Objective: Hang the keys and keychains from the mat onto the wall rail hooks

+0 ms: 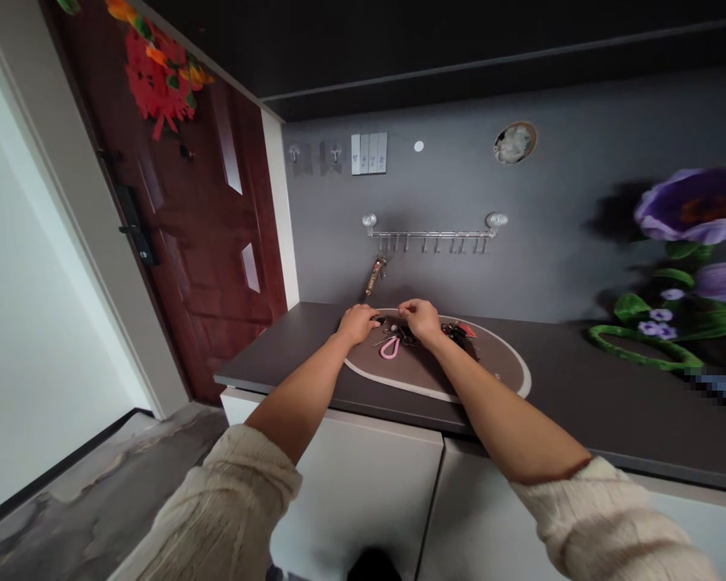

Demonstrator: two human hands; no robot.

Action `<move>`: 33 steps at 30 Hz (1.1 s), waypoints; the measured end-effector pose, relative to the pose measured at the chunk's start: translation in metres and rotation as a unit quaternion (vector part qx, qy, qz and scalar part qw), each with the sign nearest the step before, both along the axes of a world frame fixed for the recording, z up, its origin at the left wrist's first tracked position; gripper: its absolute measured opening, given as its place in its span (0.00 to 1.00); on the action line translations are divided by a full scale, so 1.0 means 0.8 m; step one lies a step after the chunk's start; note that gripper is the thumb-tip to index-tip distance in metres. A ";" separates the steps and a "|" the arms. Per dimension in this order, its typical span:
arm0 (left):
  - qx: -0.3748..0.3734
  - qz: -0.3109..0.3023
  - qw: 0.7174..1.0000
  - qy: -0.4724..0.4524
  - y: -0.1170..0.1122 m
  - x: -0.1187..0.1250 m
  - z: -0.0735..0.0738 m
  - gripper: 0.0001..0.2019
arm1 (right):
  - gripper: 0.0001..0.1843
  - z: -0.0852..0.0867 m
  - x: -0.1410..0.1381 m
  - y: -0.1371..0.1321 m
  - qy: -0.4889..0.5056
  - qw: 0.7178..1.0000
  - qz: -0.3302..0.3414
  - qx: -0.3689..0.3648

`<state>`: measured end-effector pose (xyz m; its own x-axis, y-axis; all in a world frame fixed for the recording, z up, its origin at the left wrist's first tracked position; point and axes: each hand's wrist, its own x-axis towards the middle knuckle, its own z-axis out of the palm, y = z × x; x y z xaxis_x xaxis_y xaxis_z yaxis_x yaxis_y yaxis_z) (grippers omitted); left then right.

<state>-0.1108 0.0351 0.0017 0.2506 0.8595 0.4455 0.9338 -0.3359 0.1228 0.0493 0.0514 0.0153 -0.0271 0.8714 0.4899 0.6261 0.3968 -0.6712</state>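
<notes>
An oval brown mat (423, 375) with a pale rim lies on the dark countertop, and several keys are spread over it. At the mat's left edge is my left hand (356, 323), its fingers curled; a small dark thing shows at its thumb tip. My right hand (422, 320) hovers over the mat's middle, thumb and forefinger pinched; what they hold is too small to name. Between and below my hands lies a pink loop strap (390, 348) beside some keys. Another dark bunch of keys (458, 335) with a red piece sits right of my right hand, partly behind my forearm.
A clear hook rail (432, 235) is fixed to the grey wall, with a keychain (374, 277) hanging at its left end. Purple artificial flowers (698, 210) stand at the right. A dark red door (199, 210) is on the left. White cabinet doors (363, 476) are below.
</notes>
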 end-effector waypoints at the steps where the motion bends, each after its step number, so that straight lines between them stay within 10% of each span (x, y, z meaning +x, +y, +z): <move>1: -0.004 0.002 1.000 0.011 0.000 0.000 0.000 0.15 | 0.08 -0.001 0.000 0.000 -0.018 1.000 0.000 -0.003; 20: -0.033 0.020 0.995 0.097 0.004 0.006 0.001 0.14 | 0.08 -0.013 -0.010 0.004 -0.123 0.992 0.019 -0.019; 33: -0.008 -0.030 0.999 -0.036 0.012 0.000 -0.001 0.14 | 0.10 -0.005 -0.012 -0.002 -0.019 0.995 0.096 -0.014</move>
